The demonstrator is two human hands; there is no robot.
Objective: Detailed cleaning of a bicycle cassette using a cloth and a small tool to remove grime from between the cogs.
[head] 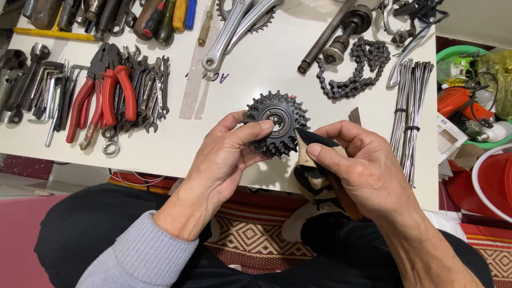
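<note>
My left hand (pixel 226 160) grips a black bicycle sprocket cluster (pixel 274 128) by its edge, thumb across its face, holding it just above the near edge of the white table (pixel 256 74). My right hand (pixel 357 165) pinches a dirty black-and-cream rag (pixel 314 176) with a brown handle under it, and presses the rag's tip against the right side of the cluster. My legs in dark trousers lie below, over a patterned rug.
Red-handled pliers (pixel 106 96), spanners and hex keys lie at the left. Screwdrivers line the back left. A crank arm (pixel 229 37), an axle and a chain (pixel 354 69) sit at the back. A spoke bundle (pixel 408 112) lies right, beside bins.
</note>
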